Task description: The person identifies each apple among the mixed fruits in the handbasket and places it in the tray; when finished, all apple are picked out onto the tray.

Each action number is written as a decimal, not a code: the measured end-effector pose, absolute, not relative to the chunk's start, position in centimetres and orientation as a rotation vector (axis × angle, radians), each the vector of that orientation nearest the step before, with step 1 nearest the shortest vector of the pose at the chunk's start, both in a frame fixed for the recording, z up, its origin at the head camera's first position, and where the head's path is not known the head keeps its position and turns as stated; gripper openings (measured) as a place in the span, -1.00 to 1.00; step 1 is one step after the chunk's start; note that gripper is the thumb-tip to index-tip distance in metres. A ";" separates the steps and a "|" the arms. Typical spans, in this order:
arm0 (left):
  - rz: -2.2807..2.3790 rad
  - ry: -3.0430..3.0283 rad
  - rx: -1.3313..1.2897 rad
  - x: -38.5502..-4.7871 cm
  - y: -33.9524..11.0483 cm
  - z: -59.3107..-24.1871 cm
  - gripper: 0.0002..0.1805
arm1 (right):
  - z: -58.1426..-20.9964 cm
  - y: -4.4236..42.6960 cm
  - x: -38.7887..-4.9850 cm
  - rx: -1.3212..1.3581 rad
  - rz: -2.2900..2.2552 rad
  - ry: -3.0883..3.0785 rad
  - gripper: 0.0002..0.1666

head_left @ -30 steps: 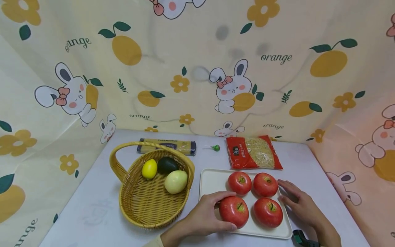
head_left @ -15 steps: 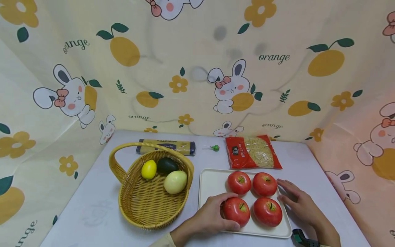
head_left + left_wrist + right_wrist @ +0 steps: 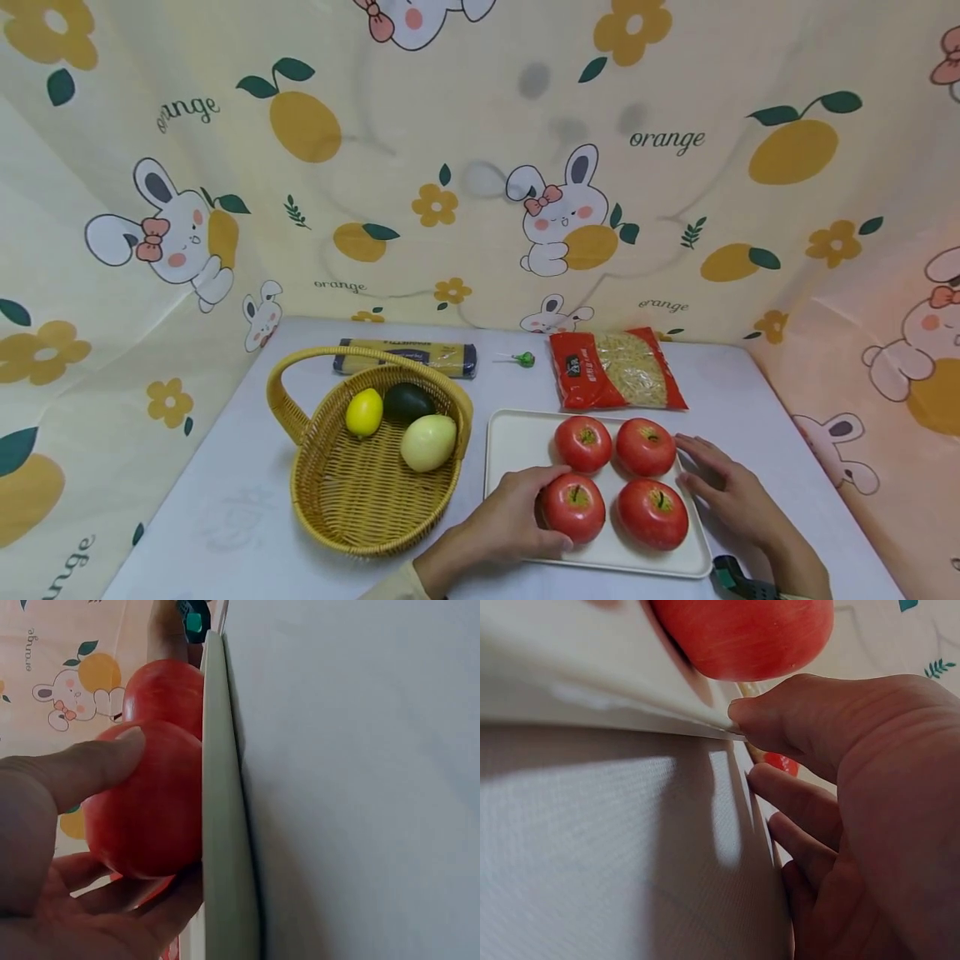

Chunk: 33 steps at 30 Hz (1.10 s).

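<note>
Near the front of the white tray (image 3: 517, 433), my left hand (image 3: 506, 517) holds a red apple (image 3: 573, 508). In the left wrist view the thumb lies on one side of this apple (image 3: 150, 802) and the fingers bend round the other; the apple sits against the tray. Several red apples stand together, including a back left apple (image 3: 582, 444), a back right apple (image 3: 645, 447) and a front right apple (image 3: 652, 514). My right hand (image 3: 731, 492) is at the tray's right edge. Its thumb (image 3: 772, 716) touches the rim, with the fingers loosely extended beside it.
A wicker basket (image 3: 300, 492) on the left contains a lemon (image 3: 364, 412), a dark green oval item (image 3: 407, 403) and a pale green round fruit (image 3: 428, 442). Behind lie a spaghetti pack (image 3: 442, 358), a small green-headed item (image 3: 527, 359) and a red pasta bag (image 3: 630, 371).
The apple in my left hand has shifted slightly right and turned, its stem now more central. My right hand has stayed at the tray's edge.
</note>
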<state>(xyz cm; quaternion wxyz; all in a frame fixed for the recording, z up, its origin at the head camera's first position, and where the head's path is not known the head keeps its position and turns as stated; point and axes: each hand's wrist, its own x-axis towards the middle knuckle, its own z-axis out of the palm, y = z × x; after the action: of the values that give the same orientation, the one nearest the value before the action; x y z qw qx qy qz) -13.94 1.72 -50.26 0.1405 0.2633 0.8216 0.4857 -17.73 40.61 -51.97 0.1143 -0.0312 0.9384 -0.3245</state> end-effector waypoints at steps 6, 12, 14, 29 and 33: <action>1.345 2.452 0.767 -13.9 2.9 -50.2 -0.13 | -52.1 40.7 -17.7 -0.102 -0.954 2.755 -0.04; 1.287 2.536 0.775 -13.8 3.7 -50.2 -0.13 | -52.1 40.7 -17.8 -0.105 -0.953 2.766 -0.07; 1.254 2.560 0.780 -13.7 3.8 -50.1 -0.10 | -52.1 40.7 -17.9 -0.100 -0.946 2.767 -0.07; 1.278 2.610 0.755 -11.4 -1.1 -47.6 -0.16 | -52.0 40.7 -18.0 -0.110 -0.917 2.777 -0.10; 1.494 2.459 0.749 -10.5 -3.7 -46.1 -0.32 | -51.5 40.6 -18.0 -0.143 -0.900 2.815 -0.17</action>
<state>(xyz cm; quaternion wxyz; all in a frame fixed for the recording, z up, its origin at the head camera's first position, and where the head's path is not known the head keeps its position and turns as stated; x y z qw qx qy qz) -10.47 -3.71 -46.12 0.0840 0.2510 0.8242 0.5006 -17.96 40.65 -51.53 0.0912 -0.0481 0.9474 -0.3029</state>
